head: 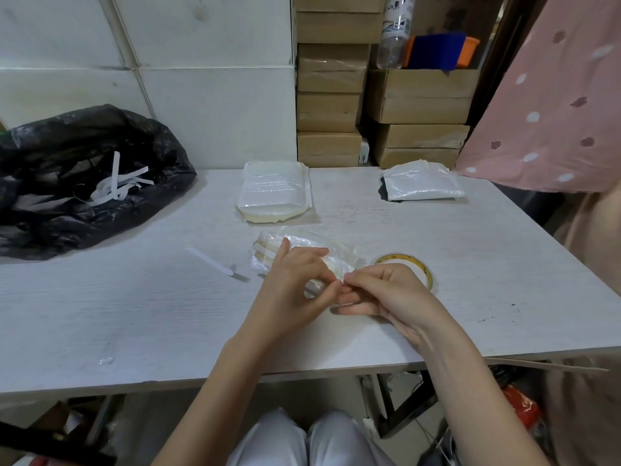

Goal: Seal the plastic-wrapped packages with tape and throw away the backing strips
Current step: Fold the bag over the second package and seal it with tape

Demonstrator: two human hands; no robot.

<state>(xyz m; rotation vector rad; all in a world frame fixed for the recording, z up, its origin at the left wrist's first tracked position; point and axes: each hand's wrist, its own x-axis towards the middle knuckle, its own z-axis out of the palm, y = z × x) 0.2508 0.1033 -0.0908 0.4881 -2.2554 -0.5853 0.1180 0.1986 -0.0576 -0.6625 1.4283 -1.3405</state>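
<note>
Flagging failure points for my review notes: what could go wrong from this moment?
Both hands, left and right, pinch at one small spot on the near package; the thin wrap may tear or the tape stick to itself. The loose backing strip on the table sits short of the black bag and could be forgotten.

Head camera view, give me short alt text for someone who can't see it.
Over a white table, a person's left hand and right hand pinch the edge of a clear plastic-wrapped package beside a yellow-rimmed roll of tape. A loose white backing strip lies to the left, near a black rubbish bag holding more strips.
</note>
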